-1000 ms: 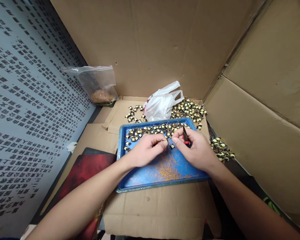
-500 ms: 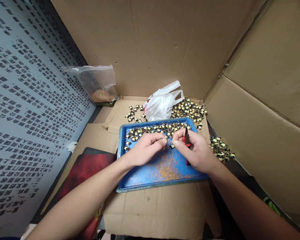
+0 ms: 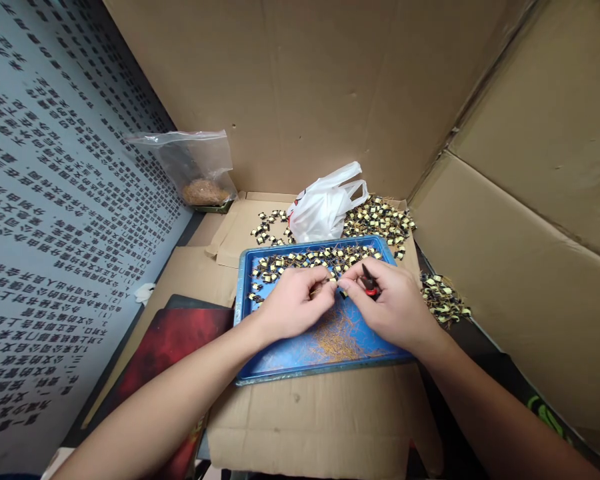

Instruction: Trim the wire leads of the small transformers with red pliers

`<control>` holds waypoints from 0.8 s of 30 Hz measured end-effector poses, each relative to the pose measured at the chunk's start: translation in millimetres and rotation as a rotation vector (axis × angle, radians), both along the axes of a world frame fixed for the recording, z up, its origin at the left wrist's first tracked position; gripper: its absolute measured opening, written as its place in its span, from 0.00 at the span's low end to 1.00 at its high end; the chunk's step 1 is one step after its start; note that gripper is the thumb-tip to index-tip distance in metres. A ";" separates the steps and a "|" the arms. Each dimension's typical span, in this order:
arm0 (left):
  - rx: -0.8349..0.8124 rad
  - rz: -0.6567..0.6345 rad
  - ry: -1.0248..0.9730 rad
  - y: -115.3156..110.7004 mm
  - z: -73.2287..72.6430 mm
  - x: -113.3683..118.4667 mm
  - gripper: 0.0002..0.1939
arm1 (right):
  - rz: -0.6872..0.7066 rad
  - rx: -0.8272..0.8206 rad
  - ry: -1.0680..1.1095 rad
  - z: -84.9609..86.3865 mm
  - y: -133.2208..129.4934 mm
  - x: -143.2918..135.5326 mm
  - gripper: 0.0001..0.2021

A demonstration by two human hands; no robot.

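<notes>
Component (image 3: 333, 281) in fingertip pinch of left hand (image 3: 295, 303), over blue tray (image 3: 275, 363); red-handled cutters (image 3: 371, 291) in grip of right hand (image 3: 395, 300), thumb and forefinger right by component, can't tell if touching; black-and-yellow parts (image 3: 310, 257) along tray's far side; loose wire clippings (image 3: 337, 339) toward near edge; white plastic bag (image 3: 320, 212) behind tray, beside heap of similar parts (image 3: 384, 220).

Part (image 3: 333, 281) is a tiny pale yellow thing, mostly hidden by fingertips, so can't really tell which way it's turned. It's pinched in the left hand (image 3: 297, 303) over the blue tray (image 3: 275, 363). Cutters (image 3: 369, 281) are tucked in the right hand (image 3: 395, 300), just beside it: dark pointed blades aimed away and slightly left, some red handle showing, the rest covered.
</notes>
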State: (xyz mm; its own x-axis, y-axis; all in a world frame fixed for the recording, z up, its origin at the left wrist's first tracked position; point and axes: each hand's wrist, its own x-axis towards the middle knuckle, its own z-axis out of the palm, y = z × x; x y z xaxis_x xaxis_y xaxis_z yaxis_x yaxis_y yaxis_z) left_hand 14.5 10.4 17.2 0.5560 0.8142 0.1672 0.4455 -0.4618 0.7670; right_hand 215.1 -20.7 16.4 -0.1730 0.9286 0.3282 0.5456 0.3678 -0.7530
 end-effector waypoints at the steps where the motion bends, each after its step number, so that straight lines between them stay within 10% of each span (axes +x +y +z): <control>1: 0.023 -0.008 0.022 -0.4 -0.7 0.4 0.17 | 0.016 0.012 -0.036 0.7 -0.5 -0.2 0.06; 11: -0.199 -0.018 -0.208 5.4 -4.3 -3.8 0.21 | 0.100 -0.168 0.185 0.2 3.3 11.9 0.09; 24: -0.258 0.063 -0.354 11.3 -12.5 -9.2 0.24 | 0.188 0.203 -0.192 4.3 7.5 24.3 0.20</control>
